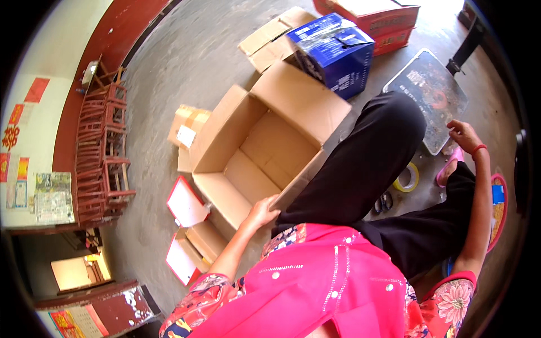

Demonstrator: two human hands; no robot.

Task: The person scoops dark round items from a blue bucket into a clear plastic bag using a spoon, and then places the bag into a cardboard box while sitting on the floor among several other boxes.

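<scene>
A large brown cardboard box (282,139) stands in front of me with its flaps up, and its inside shows bare cardboard. My left hand (263,213) grips the near edge of this box, its fingers closed over the cardboard. Off to the right, my right hand (465,136) hangs beside a dark board with worn markings (420,93). Its fingers are loosely bent and apart, and I see nothing held in them. A roll of yellow-edged tape (414,176) and black-handled scissors (384,202) lie on the floor beyond my black-trousered leg.
A blue box (335,56) and a red carton (389,28) stand beyond the big box. To its left are a small taped box (189,127) and an opened red-and-white carton (189,203). Stacked red wooden stools (101,149) line the wall. A basket-like container (497,211) sits at right.
</scene>
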